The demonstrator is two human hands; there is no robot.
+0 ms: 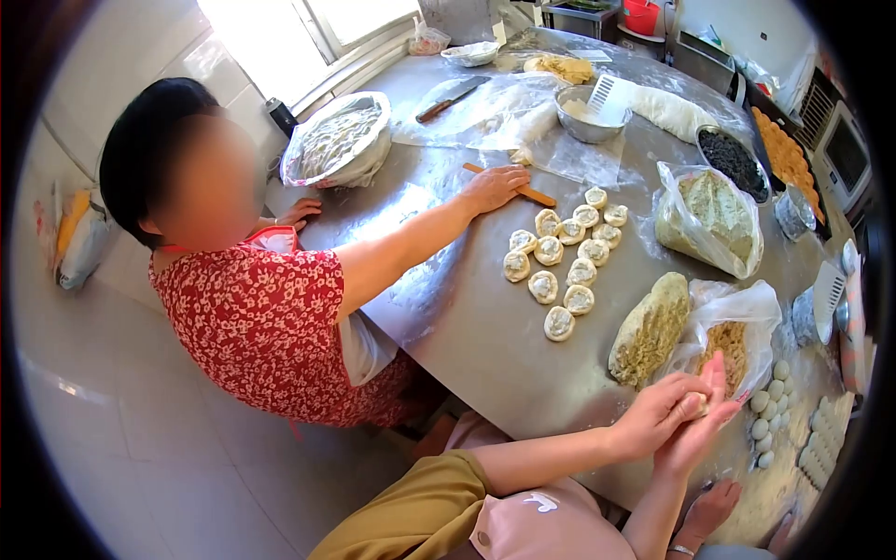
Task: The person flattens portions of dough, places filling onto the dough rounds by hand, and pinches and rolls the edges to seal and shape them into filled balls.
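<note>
My left hand (656, 413) has its fingers curled over a small pale piece of dough (696, 403). Against the other side of that piece lies the palm of my right hand (695, 442), its fingers pointing up and away. Both hands are together above the near edge of the metal table (467, 350). Just beyond them are a bag of brown filling (724, 347) and a large greenish-brown mass (651, 331). Small round dough balls (772, 408) lie to the right.
At left, a co-worker in red (257, 327) rests a hand on a wooden stick (537, 196). Filled dough rounds (559, 324) cover the middle. Beyond are a knife (453, 99), a metal bowl (588, 129) and a lined basin (336, 140). Another person's hand (714, 507) is at bottom right.
</note>
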